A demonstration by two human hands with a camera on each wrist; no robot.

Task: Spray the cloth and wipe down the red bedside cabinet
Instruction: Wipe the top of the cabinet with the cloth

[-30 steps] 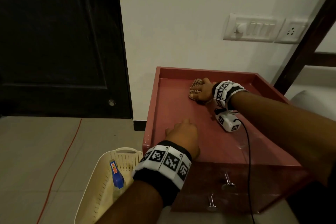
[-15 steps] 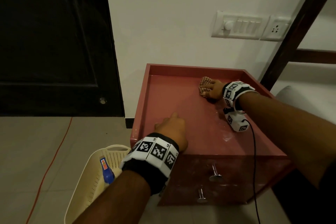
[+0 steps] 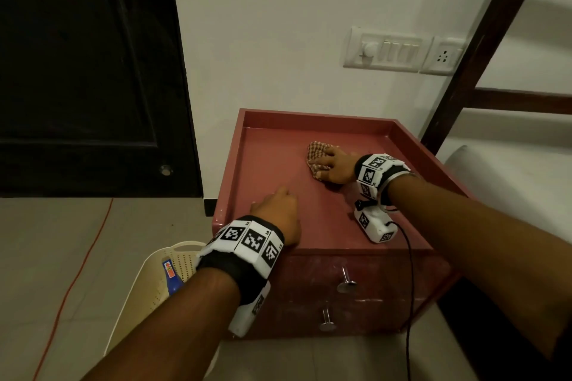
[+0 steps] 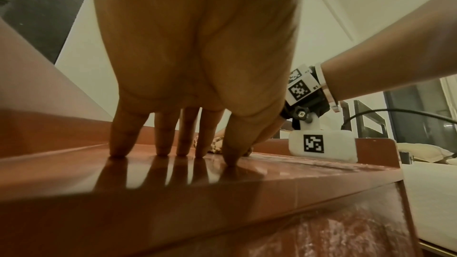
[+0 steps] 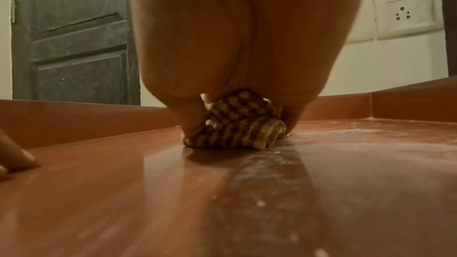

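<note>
A bunched checked cloth [image 3: 318,158] is pressed onto the top of the red bedside cabinet [image 3: 312,219] under the right hand [image 3: 335,165], with the thumb and fingers curled down around its sides, as is seen plainly in the right wrist view. The left hand [image 3: 280,210] is set nearer the front edge, apart from the cloth, its straight, slightly spread fingertips [image 4: 162,150] propped on the glossy surface and nothing held. Below and to the left of that hand, a blue spray bottle [image 3: 171,278] is seen lying in a cream basket [image 3: 145,297] on the floor.
</note>
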